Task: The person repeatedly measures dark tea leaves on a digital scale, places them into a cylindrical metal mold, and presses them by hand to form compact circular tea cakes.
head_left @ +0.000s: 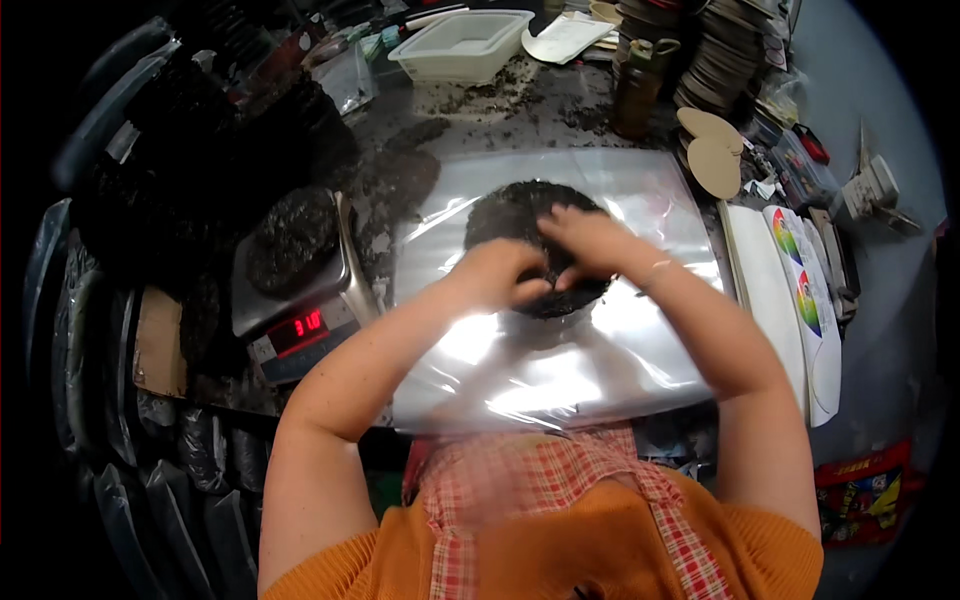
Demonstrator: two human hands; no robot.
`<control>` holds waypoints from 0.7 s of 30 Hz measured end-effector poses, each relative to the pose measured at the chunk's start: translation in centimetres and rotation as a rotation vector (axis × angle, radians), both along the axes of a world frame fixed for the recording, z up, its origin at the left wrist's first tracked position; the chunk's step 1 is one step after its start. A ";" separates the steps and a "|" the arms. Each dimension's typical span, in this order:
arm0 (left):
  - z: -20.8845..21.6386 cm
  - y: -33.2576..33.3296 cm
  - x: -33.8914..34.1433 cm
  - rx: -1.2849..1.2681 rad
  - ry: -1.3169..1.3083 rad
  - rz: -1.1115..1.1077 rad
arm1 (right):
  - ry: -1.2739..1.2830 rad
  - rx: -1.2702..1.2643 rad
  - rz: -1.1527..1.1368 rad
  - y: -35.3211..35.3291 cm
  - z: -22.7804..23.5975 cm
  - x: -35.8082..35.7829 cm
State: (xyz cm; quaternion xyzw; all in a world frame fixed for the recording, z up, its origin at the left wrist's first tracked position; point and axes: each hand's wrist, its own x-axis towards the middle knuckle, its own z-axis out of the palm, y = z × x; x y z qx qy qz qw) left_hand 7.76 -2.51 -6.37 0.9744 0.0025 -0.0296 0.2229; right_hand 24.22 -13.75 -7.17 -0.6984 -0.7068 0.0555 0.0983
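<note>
- Dark, crumbly pressed cake point(510, 215) — a round disc of loose leaf matter — lies under your fingers, on a clear plastic sheet point(600, 350) spread over the worktop.
- Your left hand point(497, 275) rests on the disc's near edge, fingers curled down and pressed together into the dark material.
- Your right hand point(590, 240) sits just beside it, fingertips bent and meeting the left ones — both hands pinching at the same spot on the cake.
- Left of your fingers stands a digital scale point(300, 300) with a red readout, a second dark disc point(292, 235) on its pan.
- Beyond your fingertips, well apart, sits a white plastic tub point(462, 45).
- Right of your fingers lie round cardboard discs point(712, 150) and white sheets with colour wheels point(805, 290).
</note>
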 end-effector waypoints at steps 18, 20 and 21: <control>-1.1 3.4 4.0 -0.332 0.086 -0.014 | -0.174 -0.148 -0.151 1.7 -14.3 0.5; 2.8 6.2 -3.4 -0.126 -0.653 0.302 | -0.201 -0.225 -0.121 2.3 -9.3 -2.3; 3.6 10.1 -6.9 0.239 -0.610 0.428 | -0.245 -0.314 -0.126 1.9 -6.8 -3.2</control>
